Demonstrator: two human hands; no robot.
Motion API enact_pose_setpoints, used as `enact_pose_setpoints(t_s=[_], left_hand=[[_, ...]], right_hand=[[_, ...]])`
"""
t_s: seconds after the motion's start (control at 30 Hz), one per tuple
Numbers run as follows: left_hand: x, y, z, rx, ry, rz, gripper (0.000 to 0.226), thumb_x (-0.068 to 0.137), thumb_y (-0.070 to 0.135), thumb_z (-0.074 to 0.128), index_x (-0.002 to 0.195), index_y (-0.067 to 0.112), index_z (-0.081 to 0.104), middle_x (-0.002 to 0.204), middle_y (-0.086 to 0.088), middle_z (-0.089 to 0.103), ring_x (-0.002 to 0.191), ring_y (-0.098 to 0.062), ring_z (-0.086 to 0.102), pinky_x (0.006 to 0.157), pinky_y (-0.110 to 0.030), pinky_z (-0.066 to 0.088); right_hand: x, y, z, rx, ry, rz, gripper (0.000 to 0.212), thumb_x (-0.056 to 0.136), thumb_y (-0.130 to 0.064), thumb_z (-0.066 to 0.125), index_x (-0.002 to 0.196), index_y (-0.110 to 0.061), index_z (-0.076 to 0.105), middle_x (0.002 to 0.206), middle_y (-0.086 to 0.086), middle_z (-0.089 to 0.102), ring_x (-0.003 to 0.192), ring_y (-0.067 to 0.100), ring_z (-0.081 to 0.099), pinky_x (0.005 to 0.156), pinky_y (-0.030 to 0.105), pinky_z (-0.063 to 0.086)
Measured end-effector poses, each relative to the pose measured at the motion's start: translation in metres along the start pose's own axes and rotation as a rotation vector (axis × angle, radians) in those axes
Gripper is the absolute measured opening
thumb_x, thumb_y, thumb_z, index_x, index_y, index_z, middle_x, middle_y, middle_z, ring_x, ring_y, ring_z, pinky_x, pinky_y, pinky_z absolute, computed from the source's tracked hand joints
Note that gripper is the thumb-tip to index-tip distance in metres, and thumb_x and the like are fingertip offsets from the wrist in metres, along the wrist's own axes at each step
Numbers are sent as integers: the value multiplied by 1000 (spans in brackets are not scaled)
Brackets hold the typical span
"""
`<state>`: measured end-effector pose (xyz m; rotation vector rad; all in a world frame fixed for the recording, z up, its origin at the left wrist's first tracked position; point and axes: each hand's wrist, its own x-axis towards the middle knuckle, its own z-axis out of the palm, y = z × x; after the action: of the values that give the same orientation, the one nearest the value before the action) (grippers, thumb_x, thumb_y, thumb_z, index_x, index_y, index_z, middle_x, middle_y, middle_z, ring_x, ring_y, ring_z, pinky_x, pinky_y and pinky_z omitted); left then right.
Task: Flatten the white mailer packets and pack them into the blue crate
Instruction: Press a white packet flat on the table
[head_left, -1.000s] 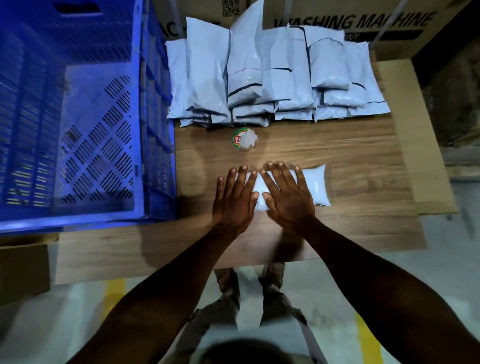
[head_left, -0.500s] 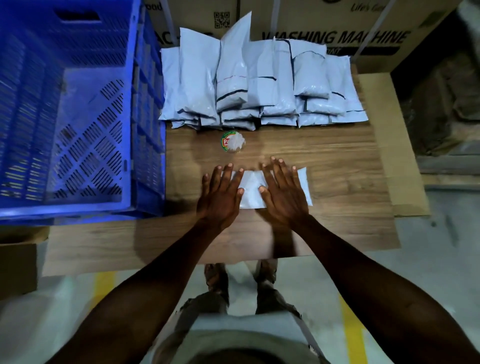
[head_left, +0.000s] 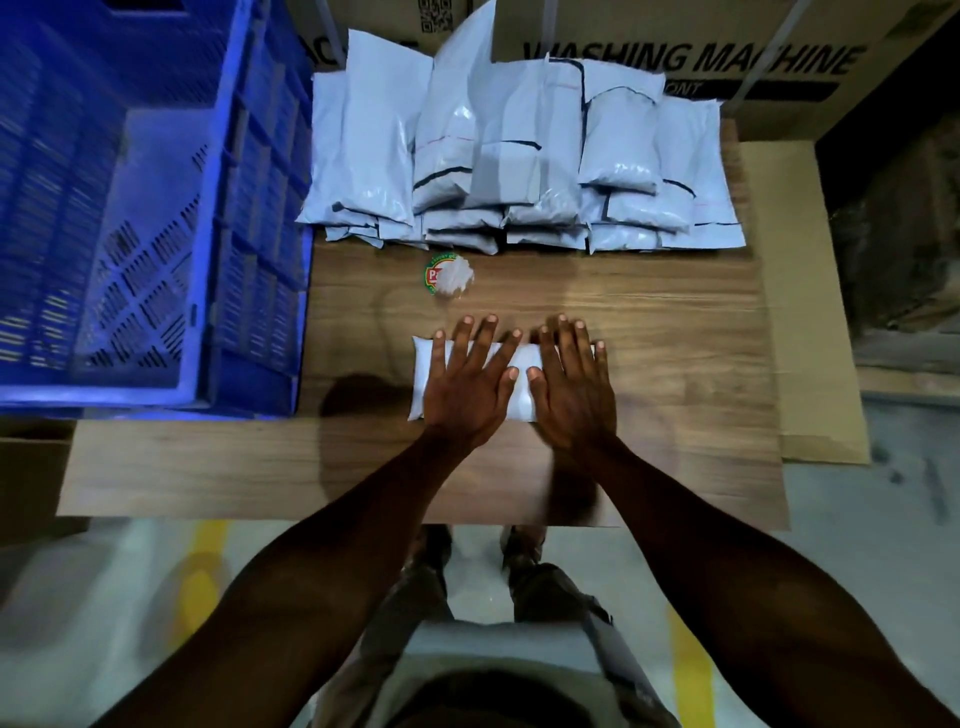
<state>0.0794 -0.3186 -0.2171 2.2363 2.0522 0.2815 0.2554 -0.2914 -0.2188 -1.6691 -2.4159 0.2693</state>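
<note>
Plastic film, soft and puffy by the look of it: the white mailer packet (head_left: 470, 382) lies crosswise on the wooden table (head_left: 675, 364), near the front edge, at about 4 o'clock from the blue crate (head_left: 156, 208). It seems light and yielding, with a slick skin that may skid under a sideways push, so pressure is best straight down. For lifting, the short ends look like the natural hold. The left hand (head_left: 467, 384) lies flat on the packet with fingers spread towards 12 o'clock. The right hand (head_left: 574, 384) lies flat beside it on the packet's right part, fingers spread too, thumbs nearly meeting. More mailers (head_left: 519, 156) are piled at 12 o'clock. No packet shows in the crate.
</note>
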Motion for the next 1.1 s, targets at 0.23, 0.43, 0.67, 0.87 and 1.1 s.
enact_pose_setpoints(t_s=[0.23,0.43,0.67,0.87,1.1], left_hand=[[0,1,7,39,47,5,53,107,43,26,158,29,31,165,-5,28,154,-31,18,122,-59,14],[0,0,12,31,51,0,52,108,43,27,156,27,36,164,-5,30,154,-32,21,122,-59,15],[2,-11,-14,-47,4,-55,52,106,45,26,155,31,37,161,-5,36,151,-33,25,121,-61,13],[-15,-41,-12,-49,-4,-46,53,106,43,26,155,25,39,161,-8,35,151,-36,25,120,-61,19],[-19,-42,-3,-82,-59,-78,53,107,44,22,158,30,29,167,-2,24,156,-29,11,124,-54,11]], right_hand=[[0,4,6,25,23,-15,60,104,-38,32,157,-10,38,166,16,28,156,34,20,124,59,18],[2,1,4,-10,-26,-2,61,104,-39,30,156,-9,39,167,16,27,156,36,20,124,60,17],[5,-19,-14,-35,-29,84,66,99,-43,27,159,-16,31,169,18,17,156,37,15,125,60,9],[5,-50,3,-46,28,-28,57,103,-38,33,155,-16,42,168,14,25,155,34,22,124,62,15],[3,-48,17,-146,62,-56,57,104,-37,37,156,-15,41,166,15,29,154,36,25,124,61,16]])
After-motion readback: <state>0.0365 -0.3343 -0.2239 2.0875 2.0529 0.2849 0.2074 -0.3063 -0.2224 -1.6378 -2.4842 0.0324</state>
